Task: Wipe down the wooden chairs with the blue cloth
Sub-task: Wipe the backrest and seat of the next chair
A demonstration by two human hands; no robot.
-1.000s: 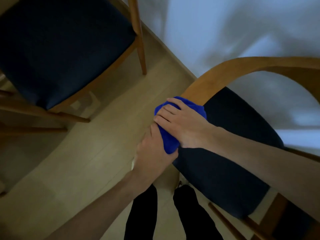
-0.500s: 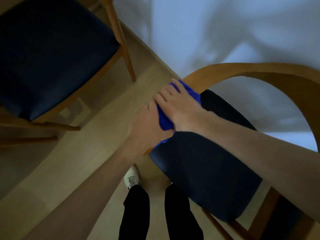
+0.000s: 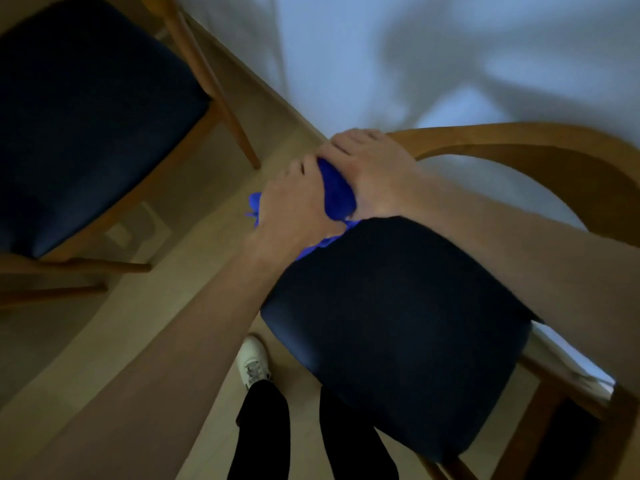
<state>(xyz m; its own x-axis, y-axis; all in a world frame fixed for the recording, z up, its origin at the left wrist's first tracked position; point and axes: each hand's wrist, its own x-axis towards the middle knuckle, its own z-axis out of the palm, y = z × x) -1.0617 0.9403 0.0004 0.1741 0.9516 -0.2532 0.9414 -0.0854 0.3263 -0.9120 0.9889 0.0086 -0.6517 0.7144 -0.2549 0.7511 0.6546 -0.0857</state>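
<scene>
A wooden chair with a curved back rail [image 3: 519,147] and a dark blue seat cushion [image 3: 398,323] stands right in front of me. The blue cloth [image 3: 336,192] is bunched at the left end of the rail, between both hands. My right hand [image 3: 374,168] lies over the cloth with its fingers curled round it and the rail. My left hand [image 3: 294,206] grips the cloth from the left side, and a bit of cloth sticks out past it. The rail's end under the hands is hidden.
A second wooden chair with a dark seat [image 3: 86,116] stands at the upper left, its leg [image 3: 221,98] close to my hands. A white wall [image 3: 415,46] runs behind. My legs and a white shoe [image 3: 254,362] are on the light wood floor [image 3: 121,341].
Both hands with the cloth have slid up along the rail, away from me. The view has shifted so the chair seat sits lower and more central.
</scene>
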